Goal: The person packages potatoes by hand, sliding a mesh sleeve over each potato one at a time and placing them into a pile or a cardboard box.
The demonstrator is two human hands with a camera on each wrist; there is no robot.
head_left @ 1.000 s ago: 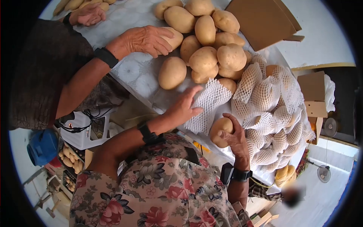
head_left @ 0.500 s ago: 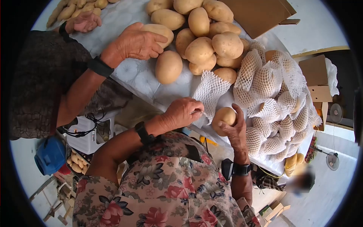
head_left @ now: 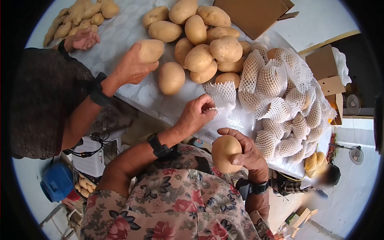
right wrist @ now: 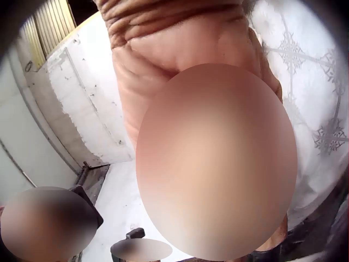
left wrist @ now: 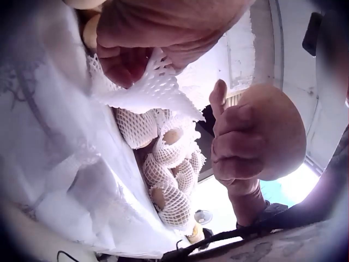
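Since half a second ago, the potato (head_left: pixel 224 152) in the right hand (head_left: pixel 253 154) has come in closer to the floral shirt (head_left: pixel 172 188), and the left hand (head_left: pixel 193 118) has shifted on the net (head_left: pixel 225 96), drawing its near end up. Nearest, the potato is off the table (head_left: pixel 132 24), just above the shirt's front; the right hand's fingers curl behind it and its thumb presses the near side, a grip spread by the potato's bulk. From the right wrist it is only a blur. Beside it, the left hand has a narrow grip, thumb and fingers pinching the net's edge, while the net's other end lies near the potato heap (head_left: pixel 198 58). Net and held potato are apart. Just past them one loose potato (head_left: pixel 171 78) sits on the table, left of the heap, and netted potatoes (head_left: pixel 274 82) are piled to the heap's right. Across from the loose potato, another person's hand (head_left: pixel 130 67) has raised a second potato (head_left: pixel 151 51), gripping it from below; that person's other hand (head_left: pixel 83 39) lies palm up, fingers loose, near the small potatoes (head_left: pixel 82 14) at the far corner. Beyond the heap stands a brown box (head_left: pixel 250 16), and off to the right, past the table, a fan (head_left: pixel 354 105).
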